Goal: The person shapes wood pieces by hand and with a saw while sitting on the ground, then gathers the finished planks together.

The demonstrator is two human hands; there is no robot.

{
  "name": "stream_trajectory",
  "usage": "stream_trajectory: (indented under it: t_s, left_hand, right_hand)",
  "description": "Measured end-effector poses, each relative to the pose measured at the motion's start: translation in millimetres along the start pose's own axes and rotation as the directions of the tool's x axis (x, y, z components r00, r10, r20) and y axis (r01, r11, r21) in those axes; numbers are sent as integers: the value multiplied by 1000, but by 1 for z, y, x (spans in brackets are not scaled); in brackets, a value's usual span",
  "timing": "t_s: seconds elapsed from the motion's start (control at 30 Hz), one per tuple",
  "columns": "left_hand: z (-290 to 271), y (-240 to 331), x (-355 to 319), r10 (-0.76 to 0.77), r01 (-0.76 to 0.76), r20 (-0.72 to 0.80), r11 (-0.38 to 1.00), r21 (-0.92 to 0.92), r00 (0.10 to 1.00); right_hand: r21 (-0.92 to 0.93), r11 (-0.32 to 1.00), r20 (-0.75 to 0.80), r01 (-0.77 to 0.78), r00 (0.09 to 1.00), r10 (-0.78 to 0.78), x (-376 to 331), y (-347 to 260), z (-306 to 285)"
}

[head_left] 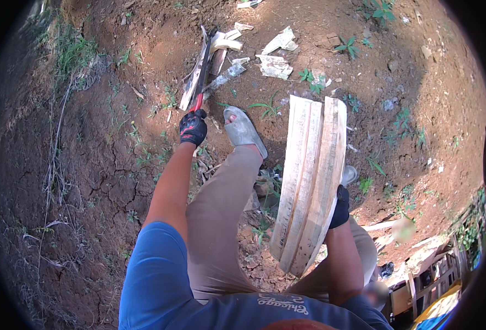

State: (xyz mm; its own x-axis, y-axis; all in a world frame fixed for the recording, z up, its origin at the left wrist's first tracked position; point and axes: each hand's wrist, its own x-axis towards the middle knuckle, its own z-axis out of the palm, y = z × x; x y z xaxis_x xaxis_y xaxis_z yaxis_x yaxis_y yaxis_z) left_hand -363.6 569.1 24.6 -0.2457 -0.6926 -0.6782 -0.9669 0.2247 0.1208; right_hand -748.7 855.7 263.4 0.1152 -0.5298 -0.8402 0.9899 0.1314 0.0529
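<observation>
My left hand (193, 127), in a black glove with red marks, is wrapped round the red grip of a long dark tool (203, 74) that looks like a machete. The tool points away from me, over pale split strips (193, 80) on the ground. My right hand (340, 207), also gloved in black, is closed on the right edge of a long pale ridged wooden slab (309, 176). Lengthwise grooves run down the slab, which is tilted up between my legs. Part of the right hand's fingers is hidden behind it.
Broken pale pieces (276, 66) lie on the brown soil beyond my sandalled left foot (243, 129). Small green plants (347, 47) grow around. A cracked earth slope (105, 187) rises on the left. Wooden boards (432, 286) and a blue-yellow sheet (443, 311) sit at lower right.
</observation>
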Motion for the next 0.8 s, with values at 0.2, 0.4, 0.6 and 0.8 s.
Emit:
stream_trajectory:
  t_s: [0.2, 0.4, 0.6, 0.8]
  left_hand:
    - [-147, 6, -132, -32, 29, 39, 996, 86, 999]
    - [-259, 12, -265, -160, 140, 241, 985, 100, 957]
    - [-291, -7, -291, -27, -265, 532, 845, 465, 847]
    - [-300, 99, -302, 77, -380, 530, 784, 491, 844]
  right_hand:
    - [-69, 966, -109, 251, 960, -257, -118, 0, 62]
    - [139, 925, -32, 355, 935, -354, -254, -33, 84]
    - [225, 785, -197, 577, 816, -544, -373, -39, 57]
    - [199, 532, -307, 823, 568, -764, -471, -63, 39]
